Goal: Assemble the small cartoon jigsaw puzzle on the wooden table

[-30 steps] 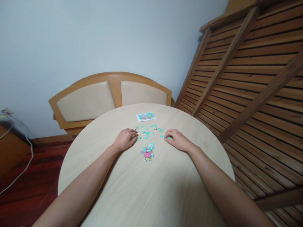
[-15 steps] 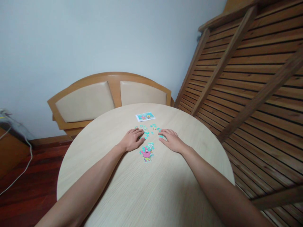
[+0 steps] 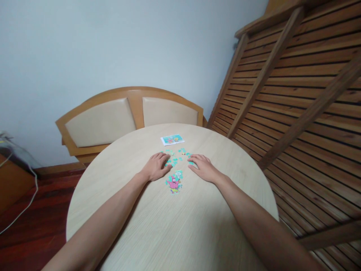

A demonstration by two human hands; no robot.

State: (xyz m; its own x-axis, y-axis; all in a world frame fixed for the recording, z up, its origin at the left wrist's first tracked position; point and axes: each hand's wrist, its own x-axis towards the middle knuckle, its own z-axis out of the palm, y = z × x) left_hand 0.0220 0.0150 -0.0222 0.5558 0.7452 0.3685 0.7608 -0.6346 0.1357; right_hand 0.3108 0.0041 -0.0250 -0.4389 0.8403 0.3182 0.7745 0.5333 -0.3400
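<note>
My left hand point(image 3: 158, 166) rests palm down on the table, fingers apart, beside loose turquoise jigsaw pieces point(image 3: 175, 161). Across from it, my right hand point(image 3: 203, 167) lies flat too, thumb spread, its fingertips at the right-hand pieces point(image 3: 189, 155). Neither hand shows anything held; the fingers partly cover some pieces. Nearer to me, between the wrists, is a joined section of jigsaw puzzle point(image 3: 174, 183) with a pink starfish character and a pale green face. Beyond the loose pieces lies a picture sheet point(image 3: 172, 139) with cartoon figures on turquoise.
The round pale wood table point(image 3: 175, 229) carries all this. Behind it stands a wooden headboard point(image 3: 138, 98) with cream panels against the wall. A slatted wooden frame point(image 3: 282, 109) leans at the right. On the left, a white cable point(image 3: 35, 190) hangs above a dark red floor.
</note>
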